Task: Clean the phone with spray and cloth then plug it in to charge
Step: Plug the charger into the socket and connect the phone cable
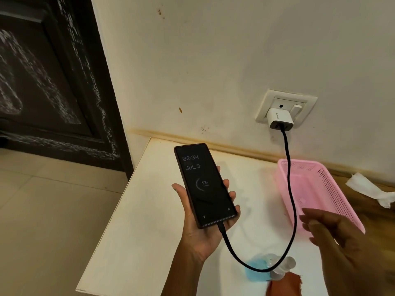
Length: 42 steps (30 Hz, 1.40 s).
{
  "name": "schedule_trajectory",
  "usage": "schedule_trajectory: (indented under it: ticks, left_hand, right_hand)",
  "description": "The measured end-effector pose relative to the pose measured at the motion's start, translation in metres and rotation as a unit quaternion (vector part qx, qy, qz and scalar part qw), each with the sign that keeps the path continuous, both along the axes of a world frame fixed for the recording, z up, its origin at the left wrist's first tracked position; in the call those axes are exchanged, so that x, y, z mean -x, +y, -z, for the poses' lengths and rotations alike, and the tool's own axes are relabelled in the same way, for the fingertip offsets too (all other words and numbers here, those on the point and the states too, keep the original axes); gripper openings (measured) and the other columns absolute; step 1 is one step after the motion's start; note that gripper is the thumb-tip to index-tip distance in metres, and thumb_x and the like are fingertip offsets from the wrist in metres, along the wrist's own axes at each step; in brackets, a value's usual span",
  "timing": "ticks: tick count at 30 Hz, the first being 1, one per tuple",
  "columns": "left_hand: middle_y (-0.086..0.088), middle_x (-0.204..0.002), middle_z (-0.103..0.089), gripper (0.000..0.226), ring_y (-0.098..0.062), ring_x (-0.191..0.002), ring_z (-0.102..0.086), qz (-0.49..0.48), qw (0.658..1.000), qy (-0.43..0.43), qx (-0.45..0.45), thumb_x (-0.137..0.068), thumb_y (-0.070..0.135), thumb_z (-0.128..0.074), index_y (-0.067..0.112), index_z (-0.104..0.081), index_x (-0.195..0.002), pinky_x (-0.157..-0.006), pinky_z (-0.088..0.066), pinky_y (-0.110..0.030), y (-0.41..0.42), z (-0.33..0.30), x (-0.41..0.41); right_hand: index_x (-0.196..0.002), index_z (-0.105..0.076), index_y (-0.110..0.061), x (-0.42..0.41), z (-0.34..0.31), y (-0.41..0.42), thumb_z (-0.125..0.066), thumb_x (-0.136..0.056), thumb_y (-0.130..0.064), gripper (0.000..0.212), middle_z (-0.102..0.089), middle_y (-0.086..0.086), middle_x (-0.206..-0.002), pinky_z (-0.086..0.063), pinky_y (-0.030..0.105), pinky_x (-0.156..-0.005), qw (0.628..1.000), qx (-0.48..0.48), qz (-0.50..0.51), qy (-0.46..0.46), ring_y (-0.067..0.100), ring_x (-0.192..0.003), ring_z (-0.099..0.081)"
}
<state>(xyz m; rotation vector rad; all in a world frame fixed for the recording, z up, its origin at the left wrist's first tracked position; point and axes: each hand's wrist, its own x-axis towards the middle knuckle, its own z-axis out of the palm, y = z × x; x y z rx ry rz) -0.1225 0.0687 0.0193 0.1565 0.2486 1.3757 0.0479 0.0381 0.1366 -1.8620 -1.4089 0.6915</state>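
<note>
My left hand (197, 223) holds a black phone (204, 184) above the white table (136, 210), fingers curled round its right edge. Its screen is lit and shows 02:34, JUL 3 and 93%. A black cable (291, 189) runs from the phone's bottom end in a loop up to a white charger (279, 120) in the wall socket (286, 107). My right hand (342, 244) hovers to the right of the cable with loose fingers, holding nothing. A clear spray bottle (277, 267) with blue liquid lies on the table under the cable loop, beside a rust-red cloth (283, 285).
A pink perforated basket (316, 189) stands on the table at the right, near the wall. A crumpled white tissue (372, 191) lies further right on a wooden surface. A dark door (53, 82) and tiled floor (42, 210) are at the left.
</note>
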Motion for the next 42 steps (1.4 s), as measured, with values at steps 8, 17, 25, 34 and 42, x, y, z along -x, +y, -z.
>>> schedule_trajectory:
  ticks: [8, 17, 25, 34, 42]
  left_hand:
    - [-0.007, -0.115, -0.061, 0.093, -0.023, -0.098, -0.059, -0.011, 1.0, -0.021, -0.01, -0.069, 0.079, -0.052, 0.025, -0.04, -0.143, -0.086, -0.051, -0.041, 0.0, -0.001, 0.003]
    - [-0.008, -0.117, -0.06, 0.086, -0.025, -0.099, -0.059, -0.021, 0.999, -0.029, -0.005, -0.071, 0.077, -0.051, 0.02, -0.051, -0.135, -0.086, -0.052, -0.043, 0.0, -0.003, 0.003]
    - [-0.009, -0.122, -0.06, 0.082, -0.027, -0.102, -0.06, -0.017, 1.0, -0.015, 0.012, -0.077, 0.076, -0.046, 0.021, -0.048, -0.138, -0.087, -0.05, -0.043, 0.0, -0.003, 0.005]
    - [-0.011, -0.132, -0.058, 0.074, -0.034, -0.111, -0.059, -0.057, 0.998, -0.031, 0.022, -0.08, 0.07, -0.052, 0.021, -0.052, -0.135, -0.096, -0.046, -0.048, -0.001, 0.005, 0.015]
    - [-0.011, -0.149, -0.041, 0.065, -0.036, -0.137, -0.036, -0.036, 0.996, -0.087, 0.005, -0.085, 0.059, -0.054, 0.019, -0.052, -0.136, -0.109, -0.032, -0.054, -0.002, 0.005, 0.022]
  right_hand:
    - [-0.112, -0.057, -0.006, 0.013, -0.017, 0.003, -0.059, -0.084, -0.012, 0.029, -0.05, 0.005, -0.104, -0.04, 0.04, -0.086, 0.999, 0.047, -0.005, -0.014, 0.019, -0.091, -0.045]
    - [-0.114, -0.053, -0.014, 0.014, -0.011, 0.012, -0.068, -0.078, -0.018, 0.039, -0.056, -0.001, -0.085, -0.038, 0.039, -0.089, 0.994, 0.107, 0.006, 0.018, 0.012, -0.071, -0.05]
    - [-0.115, -0.055, -0.017, 0.009, -0.006, 0.013, -0.069, -0.077, -0.02, 0.041, -0.063, 0.002, -0.089, -0.029, 0.041, -0.102, 0.992, 0.129, -0.013, 0.006, 0.002, -0.068, -0.046]
    - [-0.112, -0.059, -0.022, -0.002, -0.009, 0.013, -0.063, -0.064, -0.035, 0.05, -0.069, 0.008, -0.101, -0.037, 0.053, -0.103, 0.996, 0.074, -0.044, 0.032, 0.018, -0.09, -0.058]
    - [-0.087, -0.061, -0.055, -0.029, 0.001, 0.013, -0.06, -0.06, -0.043, 0.03, -0.069, 0.002, -0.105, -0.039, 0.063, -0.097, 0.999, 0.016, -0.036, 0.028, 0.031, -0.11, -0.057]
